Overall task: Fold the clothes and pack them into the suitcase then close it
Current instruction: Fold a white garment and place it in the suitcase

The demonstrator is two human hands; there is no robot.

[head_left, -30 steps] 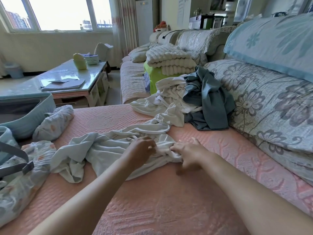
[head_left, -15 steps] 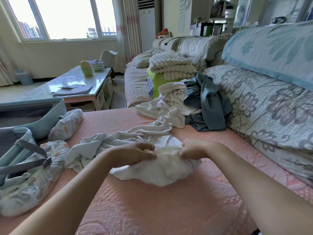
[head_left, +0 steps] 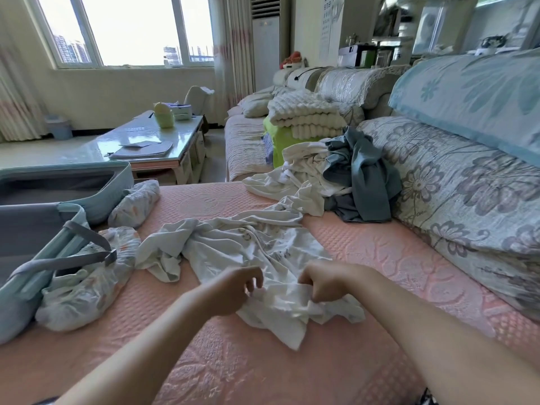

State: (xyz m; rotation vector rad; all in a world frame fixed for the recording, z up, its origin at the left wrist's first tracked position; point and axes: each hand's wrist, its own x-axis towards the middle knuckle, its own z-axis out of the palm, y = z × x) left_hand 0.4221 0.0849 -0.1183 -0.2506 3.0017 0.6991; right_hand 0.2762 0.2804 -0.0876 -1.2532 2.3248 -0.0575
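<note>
Head view: our left hand [head_left: 233, 289] and right hand [head_left: 325, 283] pinch the near edge of the white garment [head_left: 251, 247] with curled fingers, the rest rumpled on the pink sofa cover [head_left: 380, 252], so we'd say draw that edge taut and spread the cloth flat before any fold. The open suitcase [head_left: 117, 191] waits at left, a floral bundle [head_left: 134, 203] just beside its rim, and white cloth from the unfolded pile [head_left: 344, 176] runs down to our garment, so we judge it could drag along.
</note>
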